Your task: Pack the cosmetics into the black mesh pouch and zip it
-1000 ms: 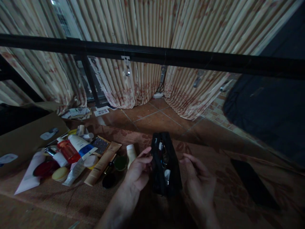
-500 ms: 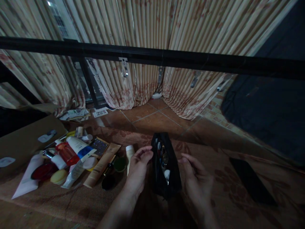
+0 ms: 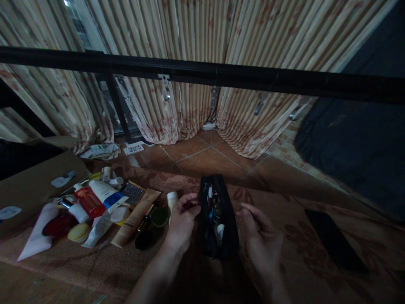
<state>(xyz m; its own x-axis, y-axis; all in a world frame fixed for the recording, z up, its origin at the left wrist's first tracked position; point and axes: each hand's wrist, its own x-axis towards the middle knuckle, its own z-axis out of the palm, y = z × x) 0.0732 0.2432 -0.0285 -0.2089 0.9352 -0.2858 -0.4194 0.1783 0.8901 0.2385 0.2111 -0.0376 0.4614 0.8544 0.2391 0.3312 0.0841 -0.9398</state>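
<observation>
Curled left hand [image 3: 182,220] fingers grip black pouch [image 3: 221,240] (contents murky); right hand [image 3: 263,240] fingers slack.

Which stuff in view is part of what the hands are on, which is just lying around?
In use: black pouch, open, small items inside; left hand at its rim; right hand beside it.
Lying about: pile of tubes and jars; white tube; cardboard box; dark flat slab.

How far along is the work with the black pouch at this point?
Done: several small items sit inside the open black pouch. In hand: the left hand is at its rim, the right hand open beside it. Remaining: tubes and jars lie outside on the mat.
</observation>
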